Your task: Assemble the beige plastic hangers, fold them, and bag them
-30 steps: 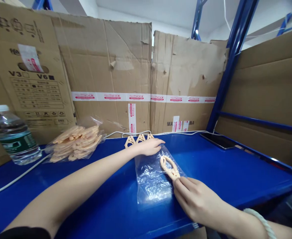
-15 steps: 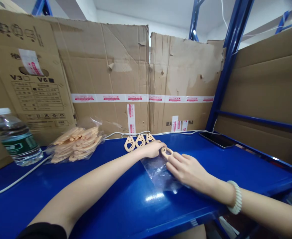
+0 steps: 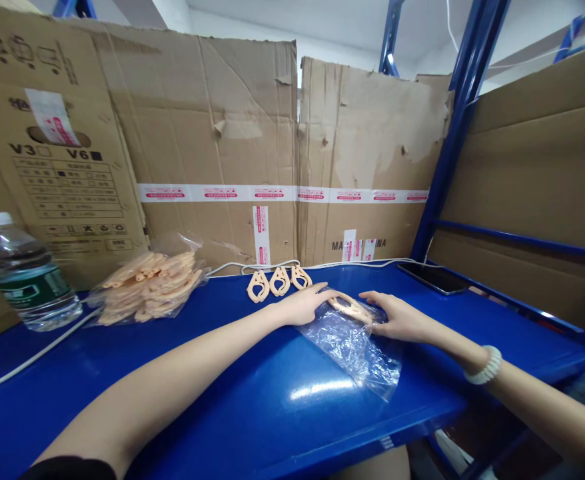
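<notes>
A beige plastic piece that looks like a folding hanger (image 3: 350,307) lies at a slant on a clear plastic bag (image 3: 352,350); I cannot tell how much of it is inside the bag. My left hand (image 3: 305,305) is closed at the bag's upper left edge, fingertips beside the hanger's left end. Around the hanger's right end, my right hand (image 3: 400,317) has thumb and fingers apart, the thumb by its lower side. Behind my left hand, three similar beige hangers (image 3: 279,283) stand in a row.
At the left, bagged beige hangers (image 3: 147,290) are piled beside a water bottle (image 3: 27,280). A dark phone (image 3: 432,278) lies at the back right on the blue table (image 3: 242,400). A white cable (image 3: 227,267) runs along the cardboard wall (image 3: 212,133). A blue post (image 3: 442,167) rises at right.
My right hand has moved up and right and its fingers have spread. The hanger now lies slanted, with more of it and of the bag showing. My left hand stays near its place.
</notes>
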`<state>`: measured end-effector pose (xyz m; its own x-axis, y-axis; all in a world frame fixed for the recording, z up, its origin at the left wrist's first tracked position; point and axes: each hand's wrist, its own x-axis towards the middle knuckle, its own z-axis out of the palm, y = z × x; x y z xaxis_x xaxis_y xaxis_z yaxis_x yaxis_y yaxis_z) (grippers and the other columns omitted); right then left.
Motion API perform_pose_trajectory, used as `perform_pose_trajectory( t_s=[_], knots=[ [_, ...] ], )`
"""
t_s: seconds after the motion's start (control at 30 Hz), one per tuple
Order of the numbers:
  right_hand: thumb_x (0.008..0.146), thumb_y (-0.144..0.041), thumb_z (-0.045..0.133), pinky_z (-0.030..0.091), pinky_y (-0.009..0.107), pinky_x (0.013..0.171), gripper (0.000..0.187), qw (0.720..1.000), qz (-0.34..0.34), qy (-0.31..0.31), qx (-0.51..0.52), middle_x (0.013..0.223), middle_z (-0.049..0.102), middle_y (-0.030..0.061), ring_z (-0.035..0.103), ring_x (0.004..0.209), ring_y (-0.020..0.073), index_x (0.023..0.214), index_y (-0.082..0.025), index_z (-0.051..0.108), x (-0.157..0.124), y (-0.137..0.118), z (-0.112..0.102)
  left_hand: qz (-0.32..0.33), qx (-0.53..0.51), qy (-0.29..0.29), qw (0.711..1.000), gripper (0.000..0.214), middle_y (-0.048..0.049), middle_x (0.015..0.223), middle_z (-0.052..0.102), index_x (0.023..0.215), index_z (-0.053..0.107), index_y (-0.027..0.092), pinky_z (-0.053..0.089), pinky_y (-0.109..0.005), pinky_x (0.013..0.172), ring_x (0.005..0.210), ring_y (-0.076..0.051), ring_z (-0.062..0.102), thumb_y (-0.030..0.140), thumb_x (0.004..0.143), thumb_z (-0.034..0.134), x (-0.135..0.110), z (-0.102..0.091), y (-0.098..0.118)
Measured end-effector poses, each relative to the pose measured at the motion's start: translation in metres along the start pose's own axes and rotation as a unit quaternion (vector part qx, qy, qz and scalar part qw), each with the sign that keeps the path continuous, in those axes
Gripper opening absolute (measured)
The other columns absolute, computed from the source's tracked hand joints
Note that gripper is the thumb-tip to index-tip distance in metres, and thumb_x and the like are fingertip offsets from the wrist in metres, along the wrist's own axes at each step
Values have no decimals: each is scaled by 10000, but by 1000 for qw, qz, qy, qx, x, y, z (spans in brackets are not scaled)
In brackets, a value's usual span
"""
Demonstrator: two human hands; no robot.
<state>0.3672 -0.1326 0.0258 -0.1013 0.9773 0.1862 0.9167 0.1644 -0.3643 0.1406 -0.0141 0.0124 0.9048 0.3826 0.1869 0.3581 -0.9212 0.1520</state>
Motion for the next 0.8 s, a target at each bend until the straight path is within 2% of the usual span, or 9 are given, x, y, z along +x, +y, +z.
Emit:
perform_pose_trajectory(
  t_s=[0.1, 0.2, 0.37, 0.5, 0.57, 0.7, 0.8],
  knots=[
    [689, -220, 669, 489, 416, 885, 653, 999, -6, -31, 31, 1147, 640, 130, 622, 998, 278, 1307, -141, 473, -2, -5, -2, -9, -3, 5, 1000, 785, -133, 1536, 316, 1442, 358, 231, 341, -433, 1117, 1405, -299, 322, -99, 734, 426, -14, -2, 5],
    [722, -190, 637, 509, 355, 841, 639, 995, -27, -54, 79, 1143, 630, 86, 634, 933, 215, 1331, -184, 444, -11, -19, 0, -12, -7, 8, 1000, 819, -127, 1543, 309, 1447, 351, 247, 343, -457, 1114, 1410, -300, 312, -102, 711, 438, -37, -7, 12],
    [690, -147, 683, 504, 335, 794, 672, 979, -72, -97, 166, 1124, 608, 63, 604, 936, 205, 1321, -216, 461, -23, -49, 7, -14, -11, 0, 1000, 902, -96, 1553, 297, 1456, 339, 289, 308, -460, 1138, 1415, -268, 310, -117, 655, 432, -85, -19, 16],
    [665, -112, 720, 496, 288, 705, 669, 968, -107, -133, 184, 1075, 623, 40, 602, 839, 171, 1289, -226, 507, -15, -65, 12, -20, -16, -13, 1000, 954, -73, 1566, 266, 1472, 295, 337, 298, -476, 1141, 1428, -254, 284, -124, 644, 407, -114, -26, 7],
    [666, -105, 732, 482, 270, 661, 619, 969, -125, -120, 175, 1002, 641, 25, 599, 774, 155, 1245, -212, 542, -6, -71, 17, -19, -18, -18, 999, 962, -69, 1571, 253, 1476, 288, 336, 290, -471, 1147, 1436, -245, 264, -129, 641, 394, -121, -28, 0],
    [677, -78, 726, 448, 252, 606, 476, 984, -119, -48, 120, 873, 652, 9, 578, 657, 132, 1124, -168, 588, 10, -81, 33, 0, -25, -13, 1000, 951, -60, 1571, 262, 1462, 325, 298, 270, -456, 1162, 1446, -220, 241, -142, 619, 365, -122, -32, -10],
    [709, -131, 737, 415, 237, 558, 383, 987, -115, -43, 106, 758, 631, -18, 564, 603, 128, 1063, -167, 597, 12, -83, 42, 17, -26, -13, 999, 934, -46, 1560, 296, 1455, 334, 300, 280, -443, 1161, 1438, -208, 263, -137, 630, 362, -117, -35, -15]
  ],
)
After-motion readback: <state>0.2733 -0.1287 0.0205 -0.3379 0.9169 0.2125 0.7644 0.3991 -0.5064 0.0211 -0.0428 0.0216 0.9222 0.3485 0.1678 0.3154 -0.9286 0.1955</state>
